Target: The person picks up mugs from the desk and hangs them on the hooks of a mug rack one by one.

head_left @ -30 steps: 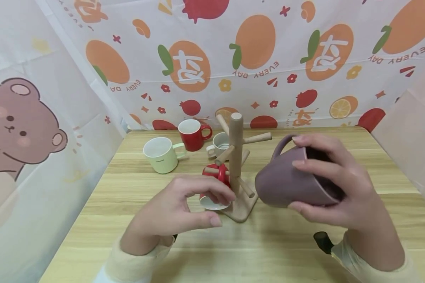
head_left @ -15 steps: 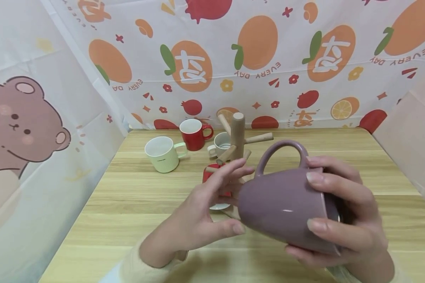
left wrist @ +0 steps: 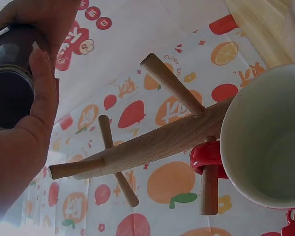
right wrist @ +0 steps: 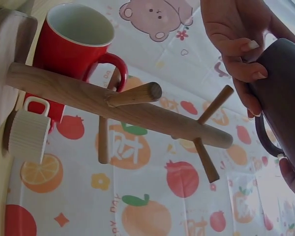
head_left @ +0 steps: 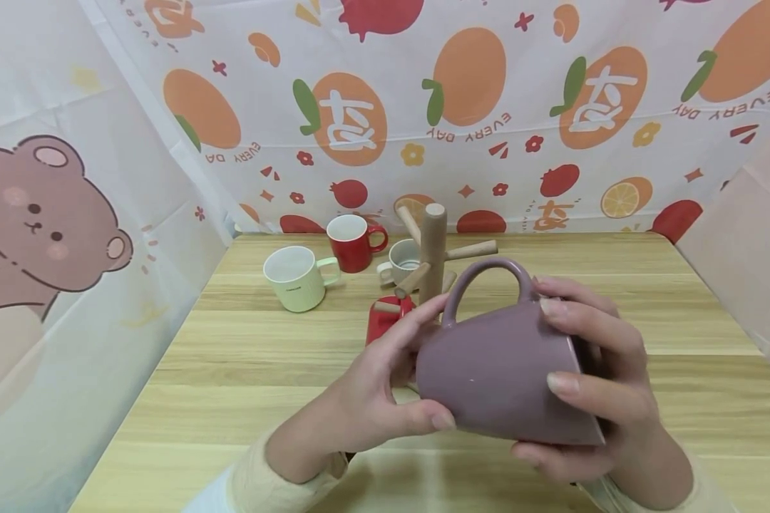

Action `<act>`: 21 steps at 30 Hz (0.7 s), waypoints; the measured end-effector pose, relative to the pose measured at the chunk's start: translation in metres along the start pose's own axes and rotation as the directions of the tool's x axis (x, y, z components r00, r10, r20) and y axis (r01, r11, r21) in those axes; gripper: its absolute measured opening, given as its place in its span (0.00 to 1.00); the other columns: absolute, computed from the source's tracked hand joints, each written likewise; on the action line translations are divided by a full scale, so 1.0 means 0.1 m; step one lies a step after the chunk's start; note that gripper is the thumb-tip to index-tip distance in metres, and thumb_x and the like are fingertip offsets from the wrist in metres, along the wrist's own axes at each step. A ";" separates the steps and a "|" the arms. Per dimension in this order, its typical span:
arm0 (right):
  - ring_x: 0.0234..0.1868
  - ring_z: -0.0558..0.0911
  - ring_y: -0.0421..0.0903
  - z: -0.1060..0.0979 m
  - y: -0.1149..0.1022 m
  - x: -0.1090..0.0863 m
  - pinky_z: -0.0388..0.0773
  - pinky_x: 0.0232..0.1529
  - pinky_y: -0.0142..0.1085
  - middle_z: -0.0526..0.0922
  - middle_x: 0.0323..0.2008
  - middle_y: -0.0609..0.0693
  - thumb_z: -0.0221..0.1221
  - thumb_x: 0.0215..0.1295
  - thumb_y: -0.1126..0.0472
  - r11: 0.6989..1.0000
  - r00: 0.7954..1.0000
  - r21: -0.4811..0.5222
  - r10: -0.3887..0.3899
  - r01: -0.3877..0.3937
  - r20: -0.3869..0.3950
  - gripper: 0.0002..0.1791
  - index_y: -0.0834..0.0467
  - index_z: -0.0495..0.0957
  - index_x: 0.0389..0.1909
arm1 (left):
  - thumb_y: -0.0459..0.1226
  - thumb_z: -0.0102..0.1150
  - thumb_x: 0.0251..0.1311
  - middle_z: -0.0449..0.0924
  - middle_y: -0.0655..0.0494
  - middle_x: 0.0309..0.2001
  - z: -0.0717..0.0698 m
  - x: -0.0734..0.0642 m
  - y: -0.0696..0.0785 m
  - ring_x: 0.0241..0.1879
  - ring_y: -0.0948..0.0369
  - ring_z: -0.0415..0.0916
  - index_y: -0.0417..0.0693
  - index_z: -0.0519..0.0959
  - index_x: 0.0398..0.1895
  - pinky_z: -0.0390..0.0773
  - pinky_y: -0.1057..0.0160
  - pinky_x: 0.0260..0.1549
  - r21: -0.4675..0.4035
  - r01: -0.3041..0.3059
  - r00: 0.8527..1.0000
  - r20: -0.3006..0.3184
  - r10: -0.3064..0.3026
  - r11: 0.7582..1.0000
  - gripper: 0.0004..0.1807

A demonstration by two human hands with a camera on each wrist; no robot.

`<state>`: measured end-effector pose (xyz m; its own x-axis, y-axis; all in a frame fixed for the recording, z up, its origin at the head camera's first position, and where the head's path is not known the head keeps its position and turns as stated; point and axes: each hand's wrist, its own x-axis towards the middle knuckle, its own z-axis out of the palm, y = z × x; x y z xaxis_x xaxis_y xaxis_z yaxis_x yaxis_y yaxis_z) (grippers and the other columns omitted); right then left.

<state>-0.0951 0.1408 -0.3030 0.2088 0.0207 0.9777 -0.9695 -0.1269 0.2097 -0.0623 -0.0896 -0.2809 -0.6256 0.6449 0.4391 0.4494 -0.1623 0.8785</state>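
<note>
A purple mug (head_left: 500,370) is held on its side between both hands, its handle up and its mouth facing right. My right hand (head_left: 609,385) grips it around the rim end. At the base, my left hand (head_left: 385,392) holds it with the thumb in front and the fingers partly hidden behind. Just beyond stands a wooden mug tree (head_left: 433,249) with several pegs. A red mug (right wrist: 71,42) hangs by its handle from a low peg; in the left wrist view its white inside (left wrist: 268,142) shows.
At the back left of the wooden table (head_left: 231,356) stand a pale green mug (head_left: 298,285), another red mug (head_left: 349,249) and a small whitish cup (head_left: 403,260). A printed cloth (head_left: 398,92) hangs behind the table.
My right hand has brought the purple mug left and nearer, turning its handle upward. My left hand has moved right from beside the hanging red mug and taken hold of the purple mug's base.
</note>
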 end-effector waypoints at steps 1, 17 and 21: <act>0.52 0.70 0.78 -0.01 0.00 -0.01 0.70 0.58 0.62 0.69 0.49 0.75 0.74 0.46 0.44 1.000 1.000 0.006 0.021 -0.022 0.006 0.35 0.63 0.74 0.47 | 0.53 0.64 0.58 0.75 0.41 0.59 0.00 0.00 0.00 0.53 0.55 0.78 0.49 0.52 0.77 0.83 0.55 0.48 0.009 -0.001 1.000 -0.008 0.001 1.000 0.48; 0.62 0.66 0.71 -0.06 -0.02 0.17 0.67 0.62 0.49 0.62 0.61 0.79 0.67 0.56 0.53 0.909 0.925 0.174 0.368 -0.379 0.091 0.34 0.71 0.70 0.56 | 0.41 0.83 0.37 0.75 0.36 0.55 0.07 0.12 -0.05 0.49 0.54 0.80 0.25 0.50 0.71 0.81 0.64 0.47 0.607 -0.401 0.864 0.002 0.503 0.686 0.63; 0.61 0.69 0.65 -0.07 -0.06 0.22 0.70 0.60 0.42 0.64 0.62 0.76 0.66 0.57 0.55 0.849 0.866 0.176 0.479 -0.498 0.143 0.35 0.72 0.68 0.59 | 0.45 0.85 0.31 0.75 0.35 0.55 0.09 0.13 -0.08 0.44 0.55 0.80 0.24 0.53 0.70 0.82 0.67 0.44 0.751 -0.410 0.804 0.030 0.593 0.517 0.66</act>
<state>-0.0855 0.1489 -0.2826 -0.2647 -0.1843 0.9466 -0.9048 -0.2921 -0.3099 -0.0678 -0.0730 -0.2842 -0.2174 0.4446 0.8689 0.9679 0.2132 0.1331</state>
